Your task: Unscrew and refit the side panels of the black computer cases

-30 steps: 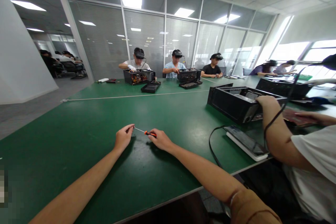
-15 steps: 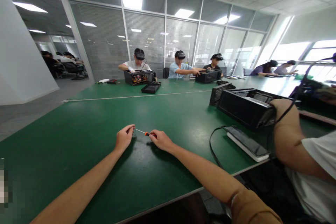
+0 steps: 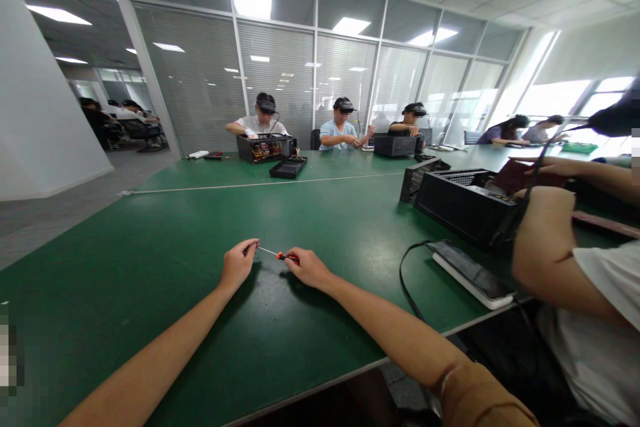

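Note:
A small screwdriver (image 3: 279,254) with an orange and black handle and a thin metal shaft lies level just above the green table (image 3: 150,247). My right hand (image 3: 309,268) is closed round the handle. My left hand (image 3: 237,262) pinches the tip of the shaft between its fingers. Both forearms rest on the table, reaching in from the near edge.
A co-worker in a white shirt (image 3: 600,320) sits close on my right, arm on a black computer case (image 3: 465,203). A phone on a white block (image 3: 470,273) with a black cable lies near them. Three people work on cases (image 3: 264,145) across the table.
My hands and the screwdriver have barely moved. The co-worker on my right has shifted the black case and their arm. A person across the table moved a case to the right.

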A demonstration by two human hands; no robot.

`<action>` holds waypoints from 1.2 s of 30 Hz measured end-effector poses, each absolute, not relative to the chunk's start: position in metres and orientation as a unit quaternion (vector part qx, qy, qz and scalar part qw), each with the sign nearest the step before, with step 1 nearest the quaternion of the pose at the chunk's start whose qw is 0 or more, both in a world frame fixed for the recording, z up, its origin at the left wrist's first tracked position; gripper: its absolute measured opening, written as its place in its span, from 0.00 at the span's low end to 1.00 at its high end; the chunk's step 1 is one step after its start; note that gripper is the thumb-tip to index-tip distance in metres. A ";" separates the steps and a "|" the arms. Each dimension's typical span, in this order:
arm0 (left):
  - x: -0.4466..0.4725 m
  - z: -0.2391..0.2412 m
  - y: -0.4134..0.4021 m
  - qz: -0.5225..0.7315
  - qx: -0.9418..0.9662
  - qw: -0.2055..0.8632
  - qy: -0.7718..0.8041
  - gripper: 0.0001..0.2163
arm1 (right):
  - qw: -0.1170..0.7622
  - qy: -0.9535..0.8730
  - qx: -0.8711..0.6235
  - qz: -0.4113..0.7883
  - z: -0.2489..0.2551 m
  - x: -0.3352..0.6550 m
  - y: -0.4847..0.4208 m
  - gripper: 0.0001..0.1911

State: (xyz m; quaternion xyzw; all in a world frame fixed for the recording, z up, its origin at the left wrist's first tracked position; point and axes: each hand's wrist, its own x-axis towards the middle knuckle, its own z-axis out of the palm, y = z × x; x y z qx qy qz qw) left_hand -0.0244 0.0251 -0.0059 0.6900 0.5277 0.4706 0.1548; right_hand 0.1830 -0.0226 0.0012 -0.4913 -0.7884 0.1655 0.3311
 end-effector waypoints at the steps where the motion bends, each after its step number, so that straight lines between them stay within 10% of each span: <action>1: -0.024 -0.006 0.025 0.471 0.691 0.155 0.527 0.15 | 0.329 -0.789 -0.492 0.165 0.002 0.183 -0.023 0.12; 36: -0.023 -0.003 0.022 0.473 0.690 0.149 0.527 0.15 | 0.314 -0.800 -0.488 0.151 0.008 0.183 -0.028 0.12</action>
